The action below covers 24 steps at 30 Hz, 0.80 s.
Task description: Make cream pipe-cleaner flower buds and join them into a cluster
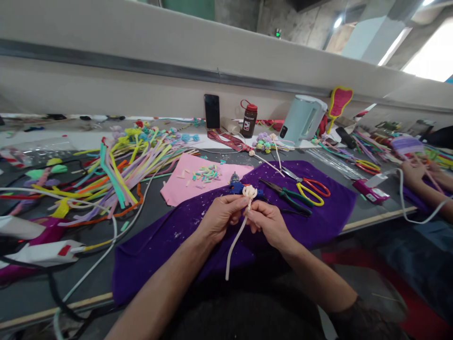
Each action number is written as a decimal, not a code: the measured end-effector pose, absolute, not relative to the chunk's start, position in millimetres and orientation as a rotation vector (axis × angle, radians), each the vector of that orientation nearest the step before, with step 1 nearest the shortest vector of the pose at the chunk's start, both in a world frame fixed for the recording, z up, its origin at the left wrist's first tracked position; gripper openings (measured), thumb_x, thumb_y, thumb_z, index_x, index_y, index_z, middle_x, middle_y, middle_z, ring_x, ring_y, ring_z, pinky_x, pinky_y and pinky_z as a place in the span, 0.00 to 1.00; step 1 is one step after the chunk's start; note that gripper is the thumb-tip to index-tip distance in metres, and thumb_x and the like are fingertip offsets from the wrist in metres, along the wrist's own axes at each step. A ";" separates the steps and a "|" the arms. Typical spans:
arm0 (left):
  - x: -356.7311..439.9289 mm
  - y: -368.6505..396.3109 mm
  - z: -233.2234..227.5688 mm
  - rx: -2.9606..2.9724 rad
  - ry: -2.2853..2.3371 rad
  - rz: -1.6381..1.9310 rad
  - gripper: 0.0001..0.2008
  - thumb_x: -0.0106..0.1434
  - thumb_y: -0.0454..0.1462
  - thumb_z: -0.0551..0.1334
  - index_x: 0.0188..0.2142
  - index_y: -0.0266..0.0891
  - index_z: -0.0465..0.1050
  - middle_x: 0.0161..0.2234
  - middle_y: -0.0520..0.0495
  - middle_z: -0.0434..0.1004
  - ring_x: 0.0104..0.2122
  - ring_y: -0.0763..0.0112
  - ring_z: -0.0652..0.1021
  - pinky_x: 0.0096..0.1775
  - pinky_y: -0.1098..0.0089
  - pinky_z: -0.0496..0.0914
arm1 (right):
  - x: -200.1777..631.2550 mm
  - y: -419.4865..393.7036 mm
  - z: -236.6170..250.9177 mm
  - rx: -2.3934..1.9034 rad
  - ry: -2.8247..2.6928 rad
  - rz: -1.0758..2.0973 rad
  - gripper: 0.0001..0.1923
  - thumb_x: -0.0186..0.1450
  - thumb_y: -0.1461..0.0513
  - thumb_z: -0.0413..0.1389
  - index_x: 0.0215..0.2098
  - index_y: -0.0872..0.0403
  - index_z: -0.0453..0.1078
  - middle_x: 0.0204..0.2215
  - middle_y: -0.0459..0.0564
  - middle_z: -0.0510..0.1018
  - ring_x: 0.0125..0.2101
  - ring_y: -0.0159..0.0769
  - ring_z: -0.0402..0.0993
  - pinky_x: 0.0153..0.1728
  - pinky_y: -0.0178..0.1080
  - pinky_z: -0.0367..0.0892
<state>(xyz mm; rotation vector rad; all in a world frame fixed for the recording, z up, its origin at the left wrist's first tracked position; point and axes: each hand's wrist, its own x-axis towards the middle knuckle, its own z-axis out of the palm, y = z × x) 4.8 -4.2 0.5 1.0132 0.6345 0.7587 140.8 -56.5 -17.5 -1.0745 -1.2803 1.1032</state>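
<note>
Room: a long grey workbench (42,288) against a pale wall, crowded with craft supplies.
Surface: a purple cloth (318,208) lies over the bench edge right in front of the person.
Stem: a cream pipe cleaner (236,241) is held above the cloth, between both hands. Its long axis runs nearly upright, leaning a little left at the bottom, where the loose tail hangs free toward the person.
Bud: a small curled cream knot (249,191) sits at the stem's top end, just above the fingertips.
Left hand: (220,216) pinches the stem just under the bud, thumb and fingers closed on it from the left.
Right hand: (269,222) grips the same stretch from the right, fingers closed on it, touching the left hand's fingertips.
Nearer hand: both meet at the top end; neither holds the tail.
Just behind: a blue glue gun (238,186), partly hidden by the bud.
Right of hands: green-handled pliers (288,194) and yellow and red scissors (313,189) on the cloth.
Left of hands: a pink sheet (184,186) with cut bits, then a heap of coloured pipe cleaners (120,170).
Far edge: a phone (212,111), a brown bottle (249,119), a pale kettle (303,119).
Far right: another person's hand (412,171) at work.
</note>
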 end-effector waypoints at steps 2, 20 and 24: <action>4.8 -3.9 -0.8 1.028 0.652 0.757 0.12 0.51 0.41 0.65 0.25 0.32 0.71 0.14 0.56 0.58 0.14 0.84 0.54 0.18 0.75 0.45 | 141.0 -56.7 -18.6 -1.068 -1.285 1.117 0.07 0.58 0.62 0.54 0.23 0.56 0.66 0.17 0.41 0.69 0.14 0.22 0.60 0.16 0.29 0.54; 2.9 -2.4 -0.7 1.053 0.761 0.772 0.16 0.48 0.45 0.66 0.27 0.32 0.74 0.14 0.55 0.60 0.13 0.85 0.55 0.17 0.76 0.44 | 138.9 -53.9 -18.1 -1.031 -1.217 1.284 0.07 0.56 0.60 0.56 0.24 0.56 0.67 0.17 0.41 0.70 0.12 0.22 0.60 0.14 0.28 0.52; 2.8 -1.4 -2.0 1.063 0.777 0.777 0.16 0.47 0.45 0.66 0.25 0.32 0.73 0.14 0.56 0.60 0.13 0.85 0.55 0.17 0.76 0.44 | 138.6 -53.4 -17.5 -1.051 -1.220 1.280 0.08 0.56 0.60 0.56 0.23 0.56 0.66 0.17 0.41 0.70 0.12 0.22 0.60 0.14 0.28 0.52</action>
